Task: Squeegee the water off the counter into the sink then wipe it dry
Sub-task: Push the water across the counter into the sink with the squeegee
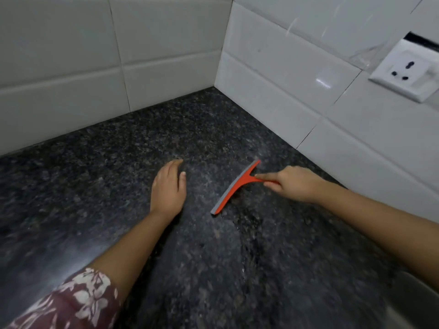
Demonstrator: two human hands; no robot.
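Right of centre, the right hand [293,184] grasps the handle of the orange squeegee [236,188]: the lower fingers curl round it, while the index finger lies straight along the top and points toward the blade. From this grip the forearm runs bare and nearly straight down to the right edge of the frame. The squeegee lies low on the dark speckled counter [95,186], its grey rubber edge facing left and slanting from upper right to lower left – whether the rubber presses the stone is hard to tell through the blur. Just below the blade's lower end a thin glossy trail of water [241,236] runs down the frame.

Left of the squeegee and apart from it, the left hand [168,188] rests flat on the counter, fingers straight and close together, pointing up the frame, thumb toward the blade – it holds nothing. Its forearm slants down to the lower left, where a maroon sleeve [78,302] with pale flowers begins.

White wall tiles [59,67] meet in a corner at top centre, with a white socket [403,70] at the upper right. A grey metal surface [418,302] shows in the lower right corner.
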